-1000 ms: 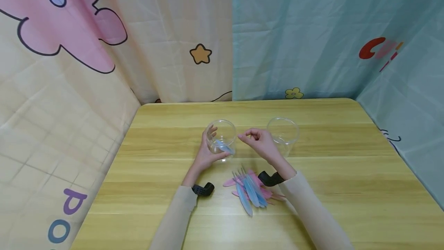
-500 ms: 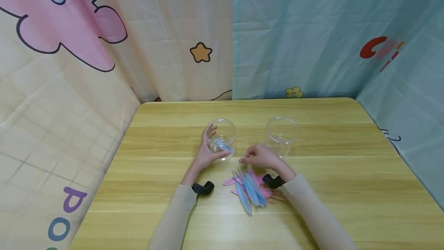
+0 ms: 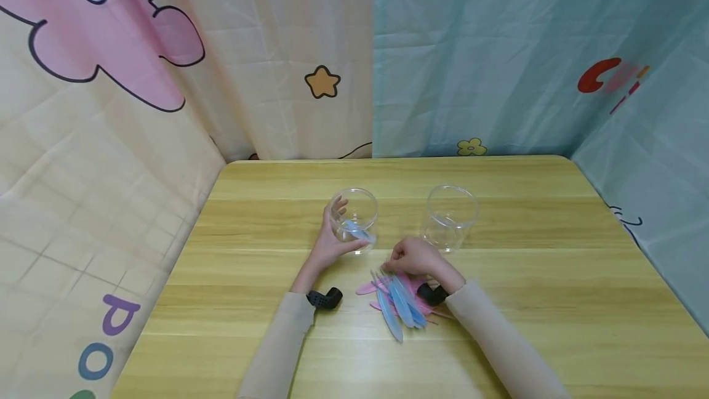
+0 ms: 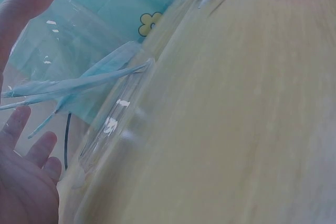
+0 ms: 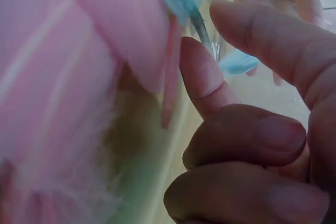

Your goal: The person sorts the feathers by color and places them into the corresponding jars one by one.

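The clear cup (image 3: 360, 211), blue feathers (image 3: 359, 232) inside, is encircled by the left hand (image 3: 328, 242), presumably for steadiness. A quill (image 5: 200, 26) in the feather pile (image 3: 400, 302) on the worktop (image 3: 232, 337) is flanked by the curled right hand (image 3: 417, 255); whether it is pinched cannot be told.

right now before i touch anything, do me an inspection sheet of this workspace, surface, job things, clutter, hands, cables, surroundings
Surface: pale wood-look table.
Job things: left clear cup with blue feathers inside; right clear cup upright; loose feather pile, pink and blue, between the forearms.
Clutter: nothing seen.
Grips: left hand holds the left clear cup, thumb toward the person; right hand at the pile's far end, thumb and index finger about a quill, pinch or not unclear.
Cables: nothing seen.
Surroundings: cream and blue-green curtains with cartoon prints.
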`<act>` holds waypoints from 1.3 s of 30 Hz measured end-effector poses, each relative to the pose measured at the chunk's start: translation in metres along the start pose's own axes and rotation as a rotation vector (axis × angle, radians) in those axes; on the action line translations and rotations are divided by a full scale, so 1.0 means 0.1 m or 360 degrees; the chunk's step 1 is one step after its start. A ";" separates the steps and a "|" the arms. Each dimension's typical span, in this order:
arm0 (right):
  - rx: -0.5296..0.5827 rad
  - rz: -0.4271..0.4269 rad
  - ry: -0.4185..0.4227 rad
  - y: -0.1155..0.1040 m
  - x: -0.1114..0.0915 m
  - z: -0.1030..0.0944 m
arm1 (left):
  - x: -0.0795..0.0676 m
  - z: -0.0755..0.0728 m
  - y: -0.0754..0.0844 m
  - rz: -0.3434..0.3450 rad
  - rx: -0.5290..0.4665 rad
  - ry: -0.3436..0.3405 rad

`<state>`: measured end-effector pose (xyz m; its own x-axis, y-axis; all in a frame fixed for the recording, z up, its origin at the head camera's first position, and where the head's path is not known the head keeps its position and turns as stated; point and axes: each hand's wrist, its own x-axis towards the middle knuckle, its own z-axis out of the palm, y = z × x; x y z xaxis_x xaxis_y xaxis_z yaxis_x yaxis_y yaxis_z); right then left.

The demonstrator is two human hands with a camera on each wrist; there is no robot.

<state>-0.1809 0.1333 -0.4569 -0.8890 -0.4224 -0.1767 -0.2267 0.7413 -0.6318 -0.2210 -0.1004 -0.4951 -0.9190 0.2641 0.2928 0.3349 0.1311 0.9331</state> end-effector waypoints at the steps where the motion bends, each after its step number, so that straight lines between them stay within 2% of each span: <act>1: 0.0014 0.0011 -0.0002 0.00 0.00 0.01 | 0.00 0.00 0.00 0.0000 0.0004 0.0001; 9: 0.0059 0.0036 0.0004 0.05 0.01 0.06 | 0.00 0.00 -0.01 0.0011 0.0011 -0.0010; 17: 0.0178 0.0068 0.0019 0.04 -0.02 -0.05 | 0.01 0.00 0.00 -0.0003 0.0010 -0.0012; 19: 0.0180 0.0078 0.0048 0.03 -0.04 -0.09 | 0.01 0.01 0.02 0.0003 -0.0012 -0.0019; 26: 0.0202 0.0091 0.0140 -0.04 -0.10 -0.20 | -0.05 -0.01 0.33 0.0041 -0.0012 -0.0052; 32: 0.0231 0.0093 0.0248 -0.09 -0.14 -0.29 | -0.07 0.00 0.38 0.0036 -0.0018 -0.0053; 39: 0.0165 -0.0036 0.0464 -0.19 -0.24 -0.46 | -0.07 -0.01 0.39 0.0031 -0.0020 -0.0068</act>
<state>-0.1729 0.1530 -0.4060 -0.9643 -0.2596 0.0528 -0.2192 0.6698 -0.7094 -0.2022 -0.0976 -0.4609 -0.9024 0.3074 0.3020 0.3500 0.1138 0.9298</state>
